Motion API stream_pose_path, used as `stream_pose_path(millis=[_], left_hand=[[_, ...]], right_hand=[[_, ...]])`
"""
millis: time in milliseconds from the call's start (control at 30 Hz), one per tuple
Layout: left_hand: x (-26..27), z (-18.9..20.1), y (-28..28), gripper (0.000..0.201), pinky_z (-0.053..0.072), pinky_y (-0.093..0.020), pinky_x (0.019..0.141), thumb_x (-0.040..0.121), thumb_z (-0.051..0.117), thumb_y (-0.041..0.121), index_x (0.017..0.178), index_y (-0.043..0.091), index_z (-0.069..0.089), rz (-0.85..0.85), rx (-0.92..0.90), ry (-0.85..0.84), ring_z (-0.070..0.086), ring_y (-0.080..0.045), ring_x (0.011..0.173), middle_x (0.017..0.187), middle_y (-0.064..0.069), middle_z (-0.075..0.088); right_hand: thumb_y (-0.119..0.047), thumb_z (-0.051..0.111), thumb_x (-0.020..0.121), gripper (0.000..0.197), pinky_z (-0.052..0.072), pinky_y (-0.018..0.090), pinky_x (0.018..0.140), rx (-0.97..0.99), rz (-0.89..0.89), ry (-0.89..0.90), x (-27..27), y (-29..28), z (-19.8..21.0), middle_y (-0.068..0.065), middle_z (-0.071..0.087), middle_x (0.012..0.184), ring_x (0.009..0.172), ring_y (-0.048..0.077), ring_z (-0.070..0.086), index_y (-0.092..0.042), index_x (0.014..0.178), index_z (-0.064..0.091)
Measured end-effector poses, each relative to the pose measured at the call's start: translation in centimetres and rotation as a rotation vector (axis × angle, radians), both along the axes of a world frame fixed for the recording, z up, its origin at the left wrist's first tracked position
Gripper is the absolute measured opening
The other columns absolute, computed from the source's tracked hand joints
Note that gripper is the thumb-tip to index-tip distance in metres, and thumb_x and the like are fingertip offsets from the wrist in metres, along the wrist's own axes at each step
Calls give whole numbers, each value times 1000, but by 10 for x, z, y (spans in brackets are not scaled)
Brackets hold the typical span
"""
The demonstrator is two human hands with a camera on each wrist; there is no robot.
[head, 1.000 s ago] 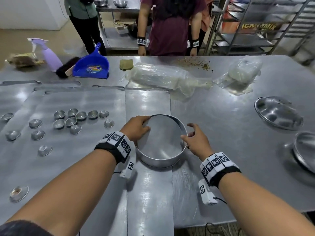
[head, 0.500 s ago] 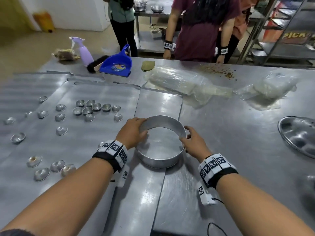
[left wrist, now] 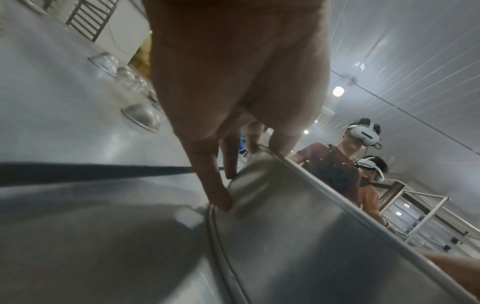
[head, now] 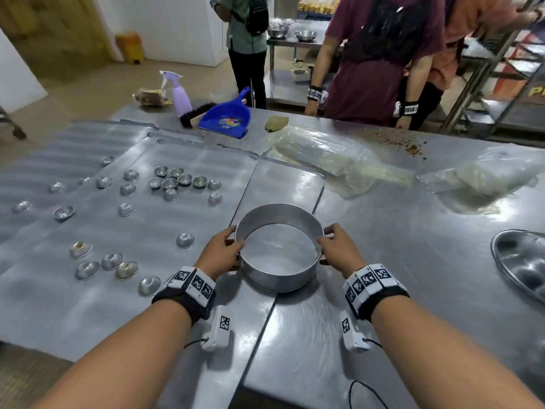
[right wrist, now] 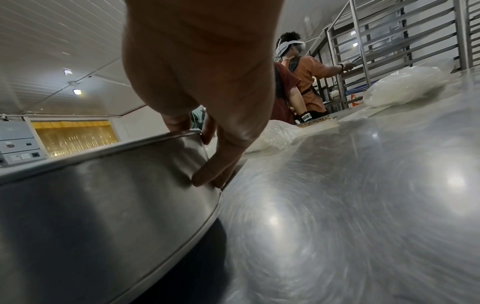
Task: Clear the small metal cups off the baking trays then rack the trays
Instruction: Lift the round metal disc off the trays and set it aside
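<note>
Gripping the round pan (head: 278,249) with your left hand (head: 221,251) and right hand (head: 339,251), you are risking a slip. Left of it, the small metal cups (head: 174,182) are sitting scattered on the baking trays (head: 188,219), easily knocked off.

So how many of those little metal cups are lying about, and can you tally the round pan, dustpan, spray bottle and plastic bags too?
small metal cups: 24 (one far-left cup is faint)
round metal pan: 1
blue dustpan: 1
purple spray bottle: 1
clear plastic bags: 2
Total: 29
</note>
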State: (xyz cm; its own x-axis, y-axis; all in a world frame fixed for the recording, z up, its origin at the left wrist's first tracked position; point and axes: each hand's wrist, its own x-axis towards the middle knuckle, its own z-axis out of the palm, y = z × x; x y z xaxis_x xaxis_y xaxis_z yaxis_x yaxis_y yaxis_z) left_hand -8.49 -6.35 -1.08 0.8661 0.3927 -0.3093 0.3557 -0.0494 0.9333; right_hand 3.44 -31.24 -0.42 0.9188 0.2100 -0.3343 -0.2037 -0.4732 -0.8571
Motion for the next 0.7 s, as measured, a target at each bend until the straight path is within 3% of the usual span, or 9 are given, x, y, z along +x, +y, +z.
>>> stream_pose_path(millis=[100, 233, 400, 567, 700], left_hand=[[6, 5, -13, 34, 58, -59, 79, 96, 53, 11, 109, 41, 63, -16, 41, -21, 68, -50, 93, 105, -27, 69], [20, 14, -35, 45, 61, -54, 78, 94, 53, 11, 95, 54, 66, -68, 66, -41, 72, -34, 95, 105, -9, 73], [43, 6, -65, 45, 59, -54, 86, 77, 57, 27, 108, 58, 64, -182, 105, -83, 70, -24, 103, 110, 4, 72], [51, 4, -102, 46, 59, -48, 82, 82, 52, 24, 103, 64, 62, -302, 115, -90, 69, -23, 96, 107, 4, 73], [57, -6, -119, 43, 60, -55, 78, 90, 55, 17, 119, 48, 59, -336, 95, -75, 70, -35, 90, 108, -5, 72]], right_hand=[[-15, 55, 92, 24, 62, 41, 74, 33, -11, 29, -4, -13, -2, 10, 66, 102, 86, 22, 68, -16, 115, 49], [-16, 54, 93, 37, 63, 45, 76, 83, -43, 5, -11, -41, -2, 6, 69, 99, 89, 26, 72, -27, 127, 50], [-14, 53, 95, 34, 62, 46, 78, 130, -178, -34, -19, -85, -1, 3, 71, 100, 93, 25, 71, -31, 126, 53], [-15, 54, 95, 39, 62, 47, 79, 122, -258, -36, -24, -123, -7, 3, 71, 102, 93, 24, 72, -26, 132, 53], [-12, 54, 95, 37, 62, 47, 80, 134, -305, -16, -34, -143, -11, 3, 72, 99, 91, 25, 72, -27, 129, 56]])
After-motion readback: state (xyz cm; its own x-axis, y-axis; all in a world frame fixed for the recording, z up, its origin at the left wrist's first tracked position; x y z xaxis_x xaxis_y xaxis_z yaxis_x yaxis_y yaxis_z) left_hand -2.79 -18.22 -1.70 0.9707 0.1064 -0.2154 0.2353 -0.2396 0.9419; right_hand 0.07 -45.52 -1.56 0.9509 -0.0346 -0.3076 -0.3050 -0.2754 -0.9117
